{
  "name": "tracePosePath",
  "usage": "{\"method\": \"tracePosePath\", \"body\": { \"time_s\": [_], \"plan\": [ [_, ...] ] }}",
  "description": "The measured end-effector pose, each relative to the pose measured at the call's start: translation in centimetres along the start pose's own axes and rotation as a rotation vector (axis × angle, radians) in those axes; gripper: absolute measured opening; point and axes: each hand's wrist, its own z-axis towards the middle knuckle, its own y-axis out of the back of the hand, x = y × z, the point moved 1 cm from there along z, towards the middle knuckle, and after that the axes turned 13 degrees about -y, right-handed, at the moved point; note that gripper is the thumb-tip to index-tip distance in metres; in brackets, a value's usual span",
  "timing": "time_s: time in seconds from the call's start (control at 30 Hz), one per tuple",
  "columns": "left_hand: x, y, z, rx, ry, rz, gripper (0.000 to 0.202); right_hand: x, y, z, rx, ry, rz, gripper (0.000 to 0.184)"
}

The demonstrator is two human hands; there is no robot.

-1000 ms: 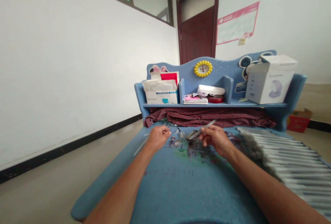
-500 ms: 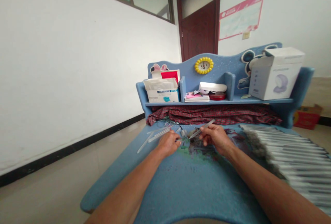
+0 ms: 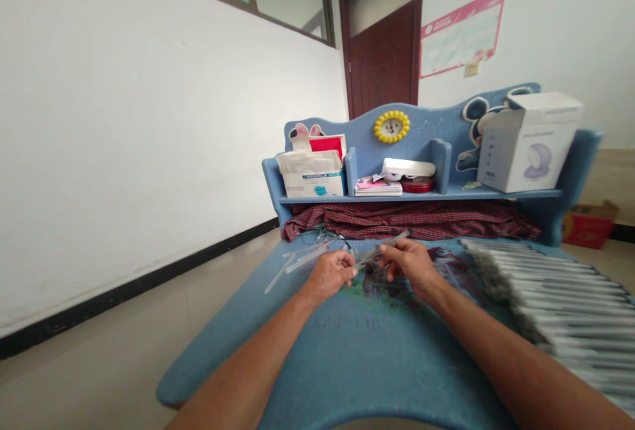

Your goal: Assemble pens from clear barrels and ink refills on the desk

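Right hand [image 3: 411,266] clamped on clear tube [image 3: 398,238] above desk [image 3: 342,357]; left hand [image 3: 330,274] at tube's lower end, grip unclear. Open mask box [image 3: 312,182] holds red item [image 3: 325,145]. Room between forearms to desk's curved near edge.

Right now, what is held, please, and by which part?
A clear tube, near its middle, by the right fingers; whether the left fingers hold anything is unclear.

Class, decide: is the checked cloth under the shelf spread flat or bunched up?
Bunched up: the checked cloth lies in a long, wrinkled strip beneath the shelf.
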Motion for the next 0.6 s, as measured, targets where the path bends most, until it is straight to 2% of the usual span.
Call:
{"method": "tracePosePath", "body": {
  "time_s": [0.27, 0.43, 0.6],
  "plan": [
    [-0.39, -0.19, -0.04, -0.012, 0.024, -0.039, 0.017, -0.1, -0.38, -0.29, 0.045, -0.02, -0.014, 0.026],
    [-0.1, -0.33, -0.1, 0.078, 0.071, -0.084, 0.019, -0.26, -0.73, -0.38, 0.044, -0.033, -0.02, 0.026],
    [-0.3, -0.99, -0.35, 0.194, 0.083, -0.13, 0.018, 0.54, -0.92, -0.81, 0.062, 0.051, -0.164, 0.025]
  ]
}}
